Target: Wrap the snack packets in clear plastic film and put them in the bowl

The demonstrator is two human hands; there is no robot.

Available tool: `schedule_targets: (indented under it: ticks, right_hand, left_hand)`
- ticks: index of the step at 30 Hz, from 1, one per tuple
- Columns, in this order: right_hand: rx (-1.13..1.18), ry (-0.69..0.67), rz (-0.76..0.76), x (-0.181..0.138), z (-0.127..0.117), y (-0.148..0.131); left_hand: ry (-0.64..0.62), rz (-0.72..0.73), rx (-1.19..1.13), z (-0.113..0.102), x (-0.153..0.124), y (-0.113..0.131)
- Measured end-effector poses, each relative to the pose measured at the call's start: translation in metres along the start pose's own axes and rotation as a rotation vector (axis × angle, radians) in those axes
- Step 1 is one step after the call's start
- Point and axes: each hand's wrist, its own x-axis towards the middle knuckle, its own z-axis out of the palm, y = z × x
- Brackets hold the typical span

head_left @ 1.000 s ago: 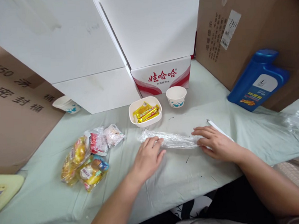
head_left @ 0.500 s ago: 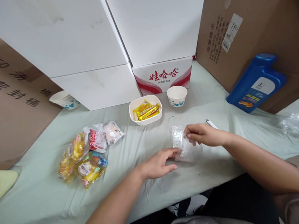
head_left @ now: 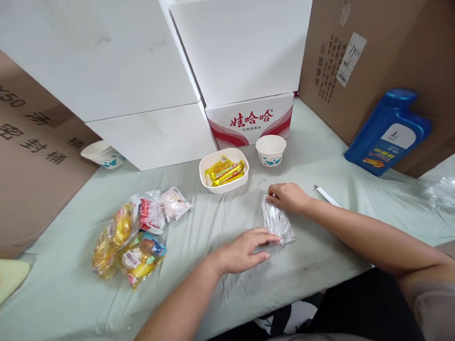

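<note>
A crinkled piece of clear plastic (head_left: 279, 224), perhaps a bag or wrap, lies on the green cloth in front of me. The curled fingers of my right hand (head_left: 290, 196) are closed on its far edge. At its near left edge, my left hand (head_left: 244, 251) rests its fingertips on the plastic, thumb and fingers apart. Beyond them stands a white tray (head_left: 224, 187) holding yellow-wrapped snacks (head_left: 227, 173), and beside it a white paper bowl (head_left: 271, 155) with a blue pattern. A slim white tool (head_left: 326, 196) lies past my right wrist.
Several wrapped snacks (head_left: 138, 259) lie to the left. White boxes (head_left: 247, 47) stand behind, with brown cartons (head_left: 328, 58) at the sides. A blue bottle (head_left: 389, 131) leans at the right near bunched clear plastic (head_left: 449, 189). Another paper bowl (head_left: 104, 155) sits at the back left.
My right hand has moved left and away from me to the far edge of the plastic. The plastic lies flatter and is stretched between the hands. My left hand has barely moved.
</note>
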Motion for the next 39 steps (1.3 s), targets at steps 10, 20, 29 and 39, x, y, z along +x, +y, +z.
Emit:
schedule_targets:
  ticks: [10,20,29,39]
  right_hand:
    - [-0.019,0.133,-0.466,-0.038,0.012,-0.012]
    - [-0.125,-0.027,-0.320,-0.040,0.038,0.000]
    - [0.184,0.118,-0.529,-0.087,0.016,-0.016]
    - [-0.102,0.216,-0.596,-0.106,0.038,-0.026]
  left_hand:
    - [0.011,-0.013,0.032,0.000,0.001,0.000]
    - [0.005,0.052,0.067,0.000,-0.002,-0.005]
    - [0.019,0.001,-0.099,-0.006,-0.006,-0.003]
    - [0.337,0.126,0.300,-0.009,-0.005,-0.011]
